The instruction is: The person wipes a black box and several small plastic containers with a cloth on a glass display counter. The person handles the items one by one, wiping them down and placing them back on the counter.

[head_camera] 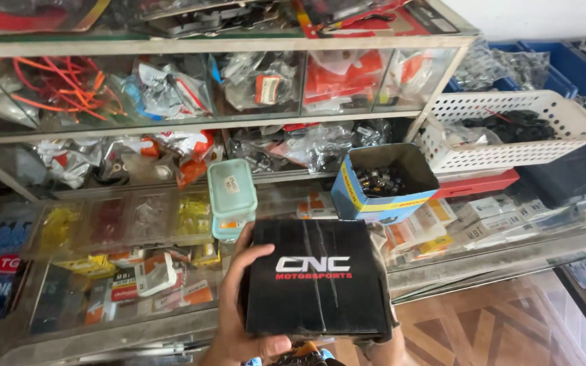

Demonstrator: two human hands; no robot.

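Above the glass display tabletop, a flat black cardboard box, still closed, is gripped by the left hand and right hand; nothing taken out yet.

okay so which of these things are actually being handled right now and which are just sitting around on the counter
In hand:
black box
left hand
right hand

Lying about:
open blue carton of small metal parts
pale green lidded tub
white perforated basket
glass counter

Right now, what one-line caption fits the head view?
Both hands, left hand and right hand, hold a black box before a glass counter.
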